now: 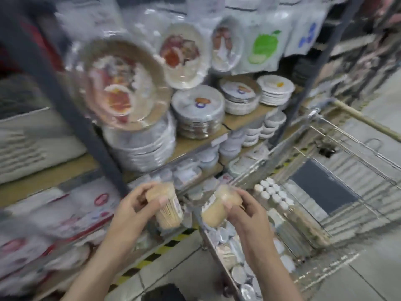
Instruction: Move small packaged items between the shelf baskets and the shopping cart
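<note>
Both hands hang in the narrow gap between the shelf (pixel 195 146) and the cart (pixel 347 153), each gripping a jar. A dark upright post (pixel 71 105) bars the way at left. Stacked plates (pixel 198 111) crowd the shelf board, packets (pixel 267 46) hanging above them. Small packs (pixel 273 194) line the cart's near side; its far end is open wire over bare floor (pixel 186 272).

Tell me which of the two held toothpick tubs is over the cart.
The tub in the right hand; it hangs above the cart, while the left hand's tub is by the shelf.
</note>
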The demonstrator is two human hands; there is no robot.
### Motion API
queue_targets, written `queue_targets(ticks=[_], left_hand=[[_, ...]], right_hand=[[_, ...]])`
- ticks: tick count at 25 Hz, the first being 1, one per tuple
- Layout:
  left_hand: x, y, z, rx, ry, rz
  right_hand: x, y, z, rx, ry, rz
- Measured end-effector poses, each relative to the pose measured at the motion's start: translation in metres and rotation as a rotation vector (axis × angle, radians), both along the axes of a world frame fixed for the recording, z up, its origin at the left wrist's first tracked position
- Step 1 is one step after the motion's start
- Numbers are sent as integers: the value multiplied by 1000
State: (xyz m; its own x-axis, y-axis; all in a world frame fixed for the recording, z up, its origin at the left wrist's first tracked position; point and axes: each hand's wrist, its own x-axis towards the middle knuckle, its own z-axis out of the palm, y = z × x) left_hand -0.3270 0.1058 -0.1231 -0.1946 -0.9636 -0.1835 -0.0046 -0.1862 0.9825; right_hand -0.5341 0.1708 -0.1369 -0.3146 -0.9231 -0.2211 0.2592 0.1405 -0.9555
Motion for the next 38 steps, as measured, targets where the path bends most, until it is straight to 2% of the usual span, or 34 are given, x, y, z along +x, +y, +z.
queue_targets(ticks=[6, 10, 12, 15, 20, 24, 28, 31, 33, 36, 38], left_hand=[[111, 48, 33, -11, 35, 350], [190, 51, 54, -51, 13, 478], [226, 39, 66, -74, 22, 517], [269, 10, 89, -146, -3, 498], [305, -58, 115, -205, -39, 395], [311, -104, 125, -228, -11, 305], [307, -153, 127, -253, 17, 358], [297, -180, 130, -246, -21, 379], [294, -201, 127, -218, -133, 323], [290, -237, 118, -231, -314, 187], [283, -256, 109, -216, -427, 64]], right_hand=[[102, -23, 35, -86, 36, 399], [176, -46, 57, -122, 90, 630], [210, -60, 68, -154, 134, 680], [252, -84, 86, -218, 162, 636], [291, -128, 103, -309, 201, 435], [311, -158, 107, -335, 224, 315], [322, -194, 116, -328, 242, 201], [327, -227, 128, -372, 407, 132], [330, -249, 136, -365, 606, 106], [330, -285, 134, -180, 1054, 130], [326, -303, 128, -92, 1212, 203]])
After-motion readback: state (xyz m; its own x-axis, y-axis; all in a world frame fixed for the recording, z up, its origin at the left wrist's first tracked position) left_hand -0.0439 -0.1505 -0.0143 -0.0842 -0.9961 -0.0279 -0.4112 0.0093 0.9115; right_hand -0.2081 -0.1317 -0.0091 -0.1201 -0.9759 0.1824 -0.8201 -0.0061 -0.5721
